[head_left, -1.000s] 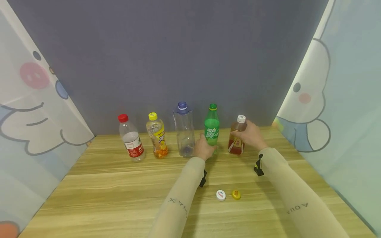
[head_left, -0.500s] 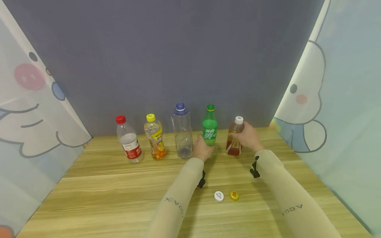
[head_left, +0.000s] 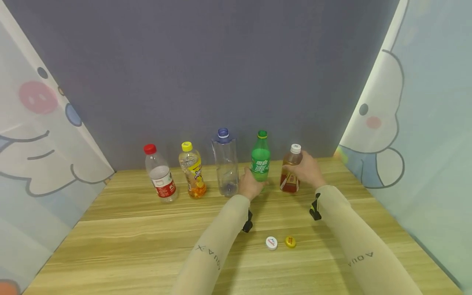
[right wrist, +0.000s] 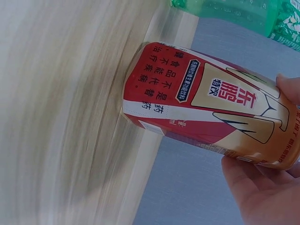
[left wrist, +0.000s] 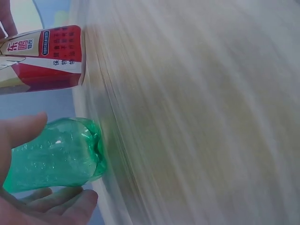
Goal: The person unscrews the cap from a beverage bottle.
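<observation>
Fingers (left wrist: 79, 206) of the left hand (head_left: 251, 186) curved round the green bottle (head_left: 261, 162), which stood just ahead and rightward with its long axis upright, while the right hand (head_left: 309, 170), nearer the amber bottle (head_left: 289, 183) standing farther right, gripped its upper part from the outer side.

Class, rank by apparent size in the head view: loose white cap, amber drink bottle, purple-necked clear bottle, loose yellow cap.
1. Purple-necked clear bottle
2. Amber drink bottle
3. Loose white cap and loose yellow cap: too alike to rank
</observation>
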### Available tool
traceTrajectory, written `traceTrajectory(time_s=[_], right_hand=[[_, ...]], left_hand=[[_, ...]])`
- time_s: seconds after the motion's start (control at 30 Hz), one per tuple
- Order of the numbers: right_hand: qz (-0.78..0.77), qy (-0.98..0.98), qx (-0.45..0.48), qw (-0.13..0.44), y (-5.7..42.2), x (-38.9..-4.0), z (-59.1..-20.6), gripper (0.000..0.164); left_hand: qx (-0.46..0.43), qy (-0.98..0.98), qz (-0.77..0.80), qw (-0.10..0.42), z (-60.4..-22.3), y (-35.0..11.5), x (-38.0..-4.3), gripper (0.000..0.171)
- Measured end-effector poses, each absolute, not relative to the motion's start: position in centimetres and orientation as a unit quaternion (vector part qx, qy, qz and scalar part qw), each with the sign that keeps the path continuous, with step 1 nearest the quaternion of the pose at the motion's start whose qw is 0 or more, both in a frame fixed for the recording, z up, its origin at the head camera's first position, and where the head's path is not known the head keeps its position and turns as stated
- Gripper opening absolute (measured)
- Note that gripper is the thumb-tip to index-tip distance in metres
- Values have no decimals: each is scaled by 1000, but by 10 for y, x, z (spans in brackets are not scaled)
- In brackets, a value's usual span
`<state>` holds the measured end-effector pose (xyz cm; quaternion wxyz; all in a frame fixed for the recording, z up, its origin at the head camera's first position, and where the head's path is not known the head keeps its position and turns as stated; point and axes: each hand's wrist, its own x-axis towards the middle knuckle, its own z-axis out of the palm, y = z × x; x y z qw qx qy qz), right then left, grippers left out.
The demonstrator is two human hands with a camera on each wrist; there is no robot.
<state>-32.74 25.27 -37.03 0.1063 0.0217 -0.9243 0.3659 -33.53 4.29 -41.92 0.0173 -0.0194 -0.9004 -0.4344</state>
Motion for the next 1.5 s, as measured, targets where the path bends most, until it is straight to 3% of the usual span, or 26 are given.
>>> traceTrajectory(time_s=[0.27, 0.5, 0.6, 0.8, 0.93, 1.13, 1.3, 1.5], right_hand=[[378, -920, 27, 103, 250, -327, -368, 78], [374, -921, 25, 102, 250, -329, -367, 78], [368, -924, 27, 101, 249, -328, -366, 78], [370, -923, 29, 100, 249, -328, -366, 77], [372, -923, 32, 93, 249, -327, -366, 77], [373, -922, 34, 95, 247, -325, -369, 77], [377, -921, 37, 90, 246, -316, -370, 78], [367, -924, 49, 93, 244, -302, -370, 75]], left_hand=[[-15, -914, -406, 4, -419, 39, -333, 90], [-18, -920, -393, -6, -416, 32, -328, 78], [-28, -924, -382, -14, -414, 28, -324, 64], [-76, -917, -390, -48, -411, 21, -312, 20], [-93, -909, -403, -54, -413, 18, -306, 8], [-93, -916, -384, -67, -417, 12, -297, 15], [-108, -914, -384, -77, -417, 9, -286, 45], [-131, -892, -425, -80, -414, 6, -276, 47]])
